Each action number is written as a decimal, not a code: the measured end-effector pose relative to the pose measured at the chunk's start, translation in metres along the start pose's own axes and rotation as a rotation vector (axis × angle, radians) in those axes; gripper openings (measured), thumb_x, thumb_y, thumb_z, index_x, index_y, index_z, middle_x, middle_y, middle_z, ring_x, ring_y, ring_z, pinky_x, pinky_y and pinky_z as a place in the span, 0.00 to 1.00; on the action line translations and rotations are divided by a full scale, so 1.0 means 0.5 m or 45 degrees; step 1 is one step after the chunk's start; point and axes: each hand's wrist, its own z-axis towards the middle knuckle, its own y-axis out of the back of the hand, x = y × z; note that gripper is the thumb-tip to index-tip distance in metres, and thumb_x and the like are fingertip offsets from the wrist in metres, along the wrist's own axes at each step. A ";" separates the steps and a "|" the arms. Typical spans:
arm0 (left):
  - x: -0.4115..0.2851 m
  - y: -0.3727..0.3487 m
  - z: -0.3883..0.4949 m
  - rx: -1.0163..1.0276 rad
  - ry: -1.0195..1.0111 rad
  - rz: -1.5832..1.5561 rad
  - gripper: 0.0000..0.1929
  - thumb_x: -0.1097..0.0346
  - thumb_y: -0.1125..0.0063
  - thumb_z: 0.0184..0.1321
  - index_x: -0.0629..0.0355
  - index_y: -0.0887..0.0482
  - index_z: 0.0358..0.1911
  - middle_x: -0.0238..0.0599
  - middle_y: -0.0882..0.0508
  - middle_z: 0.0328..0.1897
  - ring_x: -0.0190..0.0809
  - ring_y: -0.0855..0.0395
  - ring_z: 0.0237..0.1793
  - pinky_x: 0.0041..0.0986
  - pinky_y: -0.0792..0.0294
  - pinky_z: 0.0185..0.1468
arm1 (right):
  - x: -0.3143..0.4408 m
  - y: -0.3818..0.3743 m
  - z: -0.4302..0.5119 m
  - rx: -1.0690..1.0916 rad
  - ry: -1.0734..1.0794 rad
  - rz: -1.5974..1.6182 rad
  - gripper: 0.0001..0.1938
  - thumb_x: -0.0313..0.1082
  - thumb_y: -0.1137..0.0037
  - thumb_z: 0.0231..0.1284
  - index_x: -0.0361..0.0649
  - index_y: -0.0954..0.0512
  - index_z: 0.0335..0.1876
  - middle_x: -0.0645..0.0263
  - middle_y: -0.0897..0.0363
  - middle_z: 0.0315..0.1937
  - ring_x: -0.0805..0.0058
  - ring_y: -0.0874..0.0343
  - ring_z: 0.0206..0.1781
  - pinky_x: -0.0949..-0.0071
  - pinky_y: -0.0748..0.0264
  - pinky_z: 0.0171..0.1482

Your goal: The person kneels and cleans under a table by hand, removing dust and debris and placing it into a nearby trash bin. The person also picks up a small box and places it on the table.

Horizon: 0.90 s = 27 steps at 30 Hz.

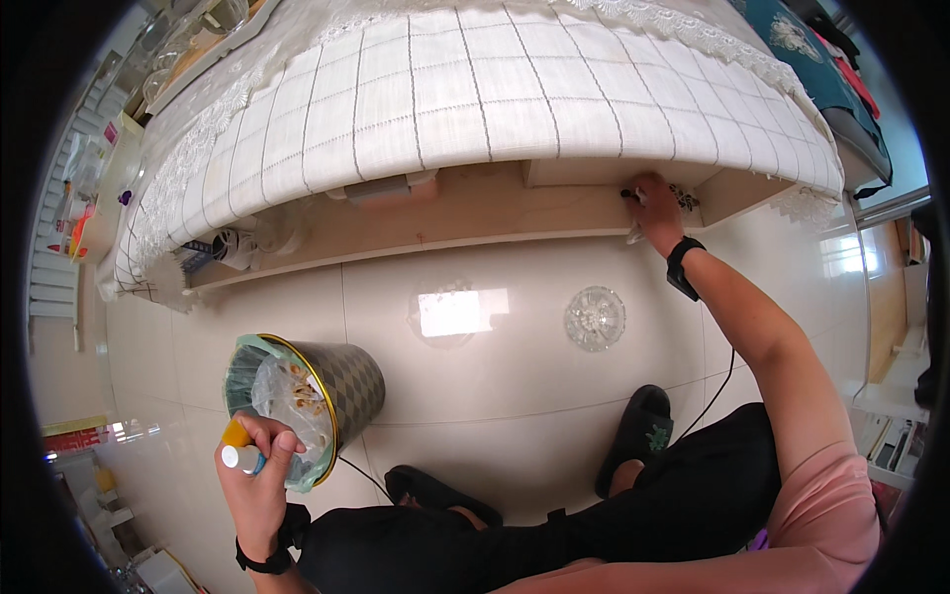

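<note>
In my left hand [254, 486], held over the near rim of the waste bin, are a small bottle with a white cap [239, 457] and a yellow item [235, 433]. The fingers hide most of both. My right hand [659, 215] reaches into the low shelf [482, 204] beneath the table. Its fingers are closed around a whitish, cloth-like piece [635, 223], partly hidden by the hand. A small black object [627, 193] shows at the fingertips; I cannot tell whether it is gripped. Just right of this hand lies a dark patterned item [683, 197].
A patterned waste bin [360, 382] with a green liner holds plastic and scraps. On the tiled floor sits a round cut-glass dish [595, 318]. A checked white tablecloth [475, 96] overhangs the shelf. Thin black cables [716, 401] run near my slippers [640, 431].
</note>
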 end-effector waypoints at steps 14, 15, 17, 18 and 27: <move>0.091 0.064 -0.017 -0.124 0.075 -0.117 0.14 0.67 0.34 0.66 0.54 0.32 0.35 0.29 0.26 0.28 0.30 0.25 0.30 0.21 0.39 0.31 | 0.012 0.003 0.002 0.132 0.149 -0.196 0.07 0.32 0.42 0.63 0.41 0.18 0.42 0.55 0.22 0.48 0.48 0.18 0.46 0.53 0.22 0.48; 0.100 0.070 -0.018 -0.137 0.108 -0.141 0.14 0.67 0.33 0.66 0.54 0.32 0.36 0.28 0.28 0.27 0.29 0.26 0.29 0.20 0.39 0.30 | 0.012 0.005 -0.002 0.097 0.141 -0.146 0.06 0.32 0.42 0.62 0.42 0.18 0.42 0.55 0.22 0.47 0.49 0.19 0.45 0.54 0.23 0.48; 0.115 0.080 -0.021 -0.116 0.139 -0.150 0.15 0.63 0.33 0.66 0.54 0.31 0.38 0.26 0.30 0.27 0.26 0.31 0.26 0.20 0.42 0.29 | 0.011 0.006 -0.009 0.052 0.115 -0.105 0.07 0.34 0.41 0.62 0.42 0.18 0.41 0.54 0.21 0.46 0.49 0.19 0.45 0.55 0.23 0.48; 0.119 0.084 -0.023 -0.112 0.164 -0.169 0.15 0.62 0.33 0.67 0.54 0.31 0.39 0.25 0.31 0.26 0.25 0.33 0.25 0.19 0.43 0.28 | 0.012 0.006 -0.010 0.040 0.101 -0.110 0.08 0.35 0.40 0.61 0.42 0.18 0.42 0.54 0.21 0.44 0.49 0.19 0.45 0.56 0.23 0.48; 0.102 0.097 -0.021 0.006 0.112 -0.306 0.16 0.51 0.43 0.74 0.54 0.31 0.43 0.25 0.32 0.25 0.25 0.40 0.21 0.19 0.49 0.23 | 0.022 -0.041 0.016 -0.059 -0.071 -0.084 0.14 0.43 0.37 0.58 0.37 0.19 0.36 0.47 0.19 0.38 0.44 0.20 0.43 0.54 0.25 0.46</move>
